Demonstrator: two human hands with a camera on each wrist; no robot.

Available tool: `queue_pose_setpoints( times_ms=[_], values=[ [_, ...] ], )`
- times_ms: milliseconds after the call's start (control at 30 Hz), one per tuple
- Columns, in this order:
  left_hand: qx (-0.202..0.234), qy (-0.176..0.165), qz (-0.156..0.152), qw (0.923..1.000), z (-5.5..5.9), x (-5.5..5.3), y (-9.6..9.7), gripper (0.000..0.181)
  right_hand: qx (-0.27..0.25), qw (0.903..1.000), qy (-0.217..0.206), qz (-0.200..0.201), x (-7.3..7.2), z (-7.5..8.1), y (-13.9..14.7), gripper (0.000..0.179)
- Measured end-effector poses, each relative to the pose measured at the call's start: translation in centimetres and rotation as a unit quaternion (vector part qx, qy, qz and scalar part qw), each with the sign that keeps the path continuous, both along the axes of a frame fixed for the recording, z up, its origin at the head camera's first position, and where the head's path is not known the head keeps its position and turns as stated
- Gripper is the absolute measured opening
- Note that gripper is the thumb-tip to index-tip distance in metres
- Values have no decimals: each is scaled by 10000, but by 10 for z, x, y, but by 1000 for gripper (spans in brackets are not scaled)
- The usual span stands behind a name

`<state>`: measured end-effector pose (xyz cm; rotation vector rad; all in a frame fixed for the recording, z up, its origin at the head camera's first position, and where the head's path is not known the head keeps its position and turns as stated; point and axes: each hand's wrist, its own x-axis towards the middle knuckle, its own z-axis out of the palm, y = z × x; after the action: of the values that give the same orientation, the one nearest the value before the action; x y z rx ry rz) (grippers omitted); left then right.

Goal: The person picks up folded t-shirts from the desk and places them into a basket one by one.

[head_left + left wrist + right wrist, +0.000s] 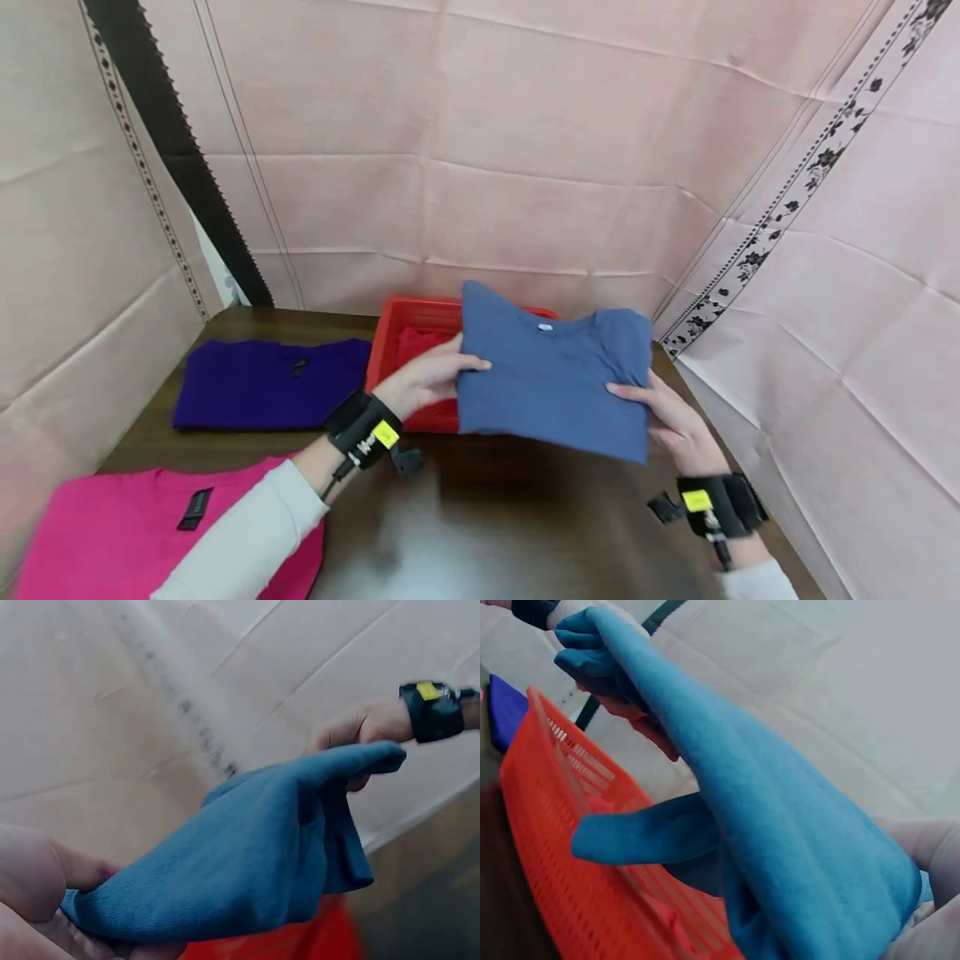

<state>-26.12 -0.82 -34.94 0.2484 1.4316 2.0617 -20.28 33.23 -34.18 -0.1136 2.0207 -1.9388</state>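
Observation:
A folded blue T-shirt (551, 379) hangs in the air between both hands, its small white neck label facing up. My left hand (429, 375) grips its left edge, thumb on top and fingers beneath. At the opposite edge my right hand (675, 421) pinches it the same way. In the right wrist view the shirt's lower layers (652, 832) droop open under the fold. Behind and partly below the shirt stands a red plastic basket (378, 346) with slotted walls. Red cloth (416, 343) lies inside it, partly hidden by the blue shirt.
A folded purple shirt (262, 387) lies on the dark wooden table (420, 533) left of the basket. Nearer on the left is a folded pink shirt (112, 525), partly under my left forearm. Pale cloth sheets (510, 150) hang around the back and sides.

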Motion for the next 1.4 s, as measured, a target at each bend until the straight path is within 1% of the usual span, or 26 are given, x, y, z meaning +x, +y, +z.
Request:
queue_pose_setpoints(
  times_ms=[33,67,133,200,333,400,467,567,667,767,833,867,900,933,967,1000,1033,1067,1100,1133,1167,1200,1233,1267,1333,1400],
  values=[
    [-32,29,77,10000,1,-7,-7,81,-111,9999,-74,-11,-11,2,-9,83],
    [-50,49,149,9999,1,-14,-14,81,-410,9966,-631,-340,-21,7,-21,88],
    [-120,104,293,9994,0,-26,-26,80,-550,9947,-778,-377,-39,8,-37,93],
    [-202,152,428,9988,-5,-36,-37,79,-713,9934,-843,-308,-57,5,-51,95],
    [-445,149,766,9960,-22,-48,-51,79,-883,9907,-999,-255,-86,-9,-72,95],
    [-687,199,913,9932,-32,-52,-55,79,-805,9902,-1108,-270,-96,-17,-80,95],
    [-1016,230,1057,9889,-43,-54,-56,79,-618,9900,-1227,-319,-101,-26,-84,95],
    [-1598,287,1225,9791,-54,-55,-57,81,-430,9898,-1311,-365,-108,-37,-90,98],
    [-2163,390,1321,9666,-59,-53,-56,81,-205,9912,-1221,-460,-115,-49,-93,101],
    [-2659,517,1333,9533,-60,-53,-54,81,224,9937,-952,-552,-121,-60,-96,103],
    [-2904,590,1352,9455,-59,-51,-52,82,665,9936,-703,-588,-119,-62,-97,103],
    [-3039,726,1365,9401,-60,-50,-51,83,935,9920,-576,-628,-116,-62,-98,103],
    [-3239,922,1420,9308,-58,-48,-51,84,1210,9900,-388,-618,-113,-62,-98,103],
    [-3500,1218,1492,9167,-57,-46,-50,85,1579,9855,-111,-604,-110,-62,-98,103],
    [-3786,1621,1572,8976,-55,-45,-48,85,2084,9759,282,-586,-106,-61,-98,103],
    [-4107,2045,1628,8735,-52,-43,-47,85,2651,9597,743,-563,-102,-59,-98,100],
    [-4433,2554,1634,8435,-49,-42,-46,82,3209,9368,1292,-522,-99,-58,-98,95],
    [-4752,3099,1603,8077,-46,-41,-45,79,3751,9061,1902,-453,-96,-57,-99,89],
    [-5071,3579,1461,7704,-42,-40,-43,74,4247,8690,2516,-352,-95,-55,-99,82],
    [-5326,4004,1218,7356,-40,-41,-42,70,4671,8304,3030,-213,-95,-54,-100,75],
    [-5549,4310,865,7062,-38,-41,-41,67,4971,7981,3404,26,-95,-53,-102,69],
    [-5740,4456,430,6857,-36,-41,-40,66,5132,7785,3595,374,-96,-53,-103,65],
    [-5940,4524,-33,6651,-34,-40,-40,66,5223,7684,3610,801,-97,-54,-104,65],
    [-6202,4461,-516,6432,-34,-40,-39,68,5304,7652,3417,1278,-98,-54,-105,67],
    [-6734,4056,-1348,6032,-34,-36,-39,73,5408,7718,2600,2105,-100,-57,-106,73],
    [-7173,3623,-1832,5663,-35,-33,-39,75,5505,7732,1726,2635,-102,-62,-105,75]
  ],
)
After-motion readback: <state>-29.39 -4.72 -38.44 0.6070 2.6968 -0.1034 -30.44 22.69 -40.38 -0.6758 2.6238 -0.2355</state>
